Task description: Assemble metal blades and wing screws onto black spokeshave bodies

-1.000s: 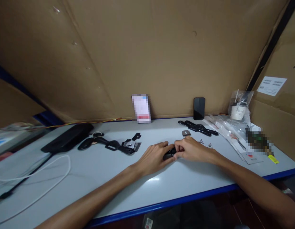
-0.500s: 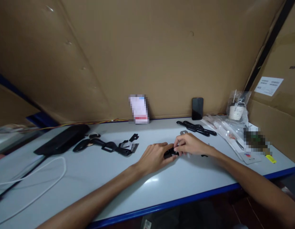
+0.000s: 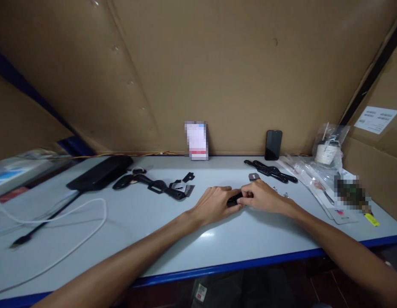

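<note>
Both my hands meet over a small black part [image 3: 234, 199] resting on the pale table [image 3: 160, 231]. My left hand [image 3: 214, 204] curls around its left end with fingers closed. My right hand [image 3: 264, 197] pinches its right end with the fingertips together. Most of the part is hidden between the fingers. A small grey square piece [image 3: 254, 176] lies just behind my right hand, and a few tiny screws [image 3: 284, 195] lie beside my right wrist.
Black brackets [image 3: 163, 187] and a black case [image 3: 100, 172] lie at the left, with a white cable [image 3: 73, 222]. A black strap-like part [image 3: 270, 170], a phone [image 3: 273, 144] against the cardboard wall, and plastic bags [image 3: 316, 171] sit at the right.
My right hand dipped back down onto the part after lifting slightly. The view shifted a little; both hands stay together on the black part.
</note>
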`<state>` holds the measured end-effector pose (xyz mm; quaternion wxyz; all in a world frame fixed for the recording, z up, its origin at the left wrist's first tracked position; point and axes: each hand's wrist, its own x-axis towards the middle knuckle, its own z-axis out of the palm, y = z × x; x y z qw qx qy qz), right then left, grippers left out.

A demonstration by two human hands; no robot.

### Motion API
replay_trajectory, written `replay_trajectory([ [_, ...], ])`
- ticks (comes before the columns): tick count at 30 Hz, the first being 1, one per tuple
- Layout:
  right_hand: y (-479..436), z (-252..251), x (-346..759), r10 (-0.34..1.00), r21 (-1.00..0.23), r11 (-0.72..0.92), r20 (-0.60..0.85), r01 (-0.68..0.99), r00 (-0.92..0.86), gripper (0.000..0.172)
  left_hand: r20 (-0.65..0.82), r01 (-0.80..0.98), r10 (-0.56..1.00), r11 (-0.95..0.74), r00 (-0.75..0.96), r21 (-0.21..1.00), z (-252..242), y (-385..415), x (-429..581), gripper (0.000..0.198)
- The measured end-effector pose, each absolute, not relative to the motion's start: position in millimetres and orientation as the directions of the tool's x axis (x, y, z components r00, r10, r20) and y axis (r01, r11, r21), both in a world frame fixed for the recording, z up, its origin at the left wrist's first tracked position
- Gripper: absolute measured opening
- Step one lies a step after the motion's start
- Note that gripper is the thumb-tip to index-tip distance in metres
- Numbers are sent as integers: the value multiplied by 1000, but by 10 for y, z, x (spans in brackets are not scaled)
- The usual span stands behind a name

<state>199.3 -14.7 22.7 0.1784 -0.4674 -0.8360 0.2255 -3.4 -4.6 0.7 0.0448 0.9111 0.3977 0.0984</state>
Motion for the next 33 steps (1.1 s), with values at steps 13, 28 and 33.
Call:
replay_trajectory([
  [13,39,422,2373,835,-509,476,4,717,-551,6,152,655,683,-729,714,199,-19,9,-92,48],
  [28,-165,191,1941,883,-413,464,142,784,-447,16,161,668,687,-726,708,162,-13,-5,-74,36],
  [33,-137,126,1894,919,-479,392,161,785,-360,7,141,677,695,-718,705,162,-26,0,-85,35],
])
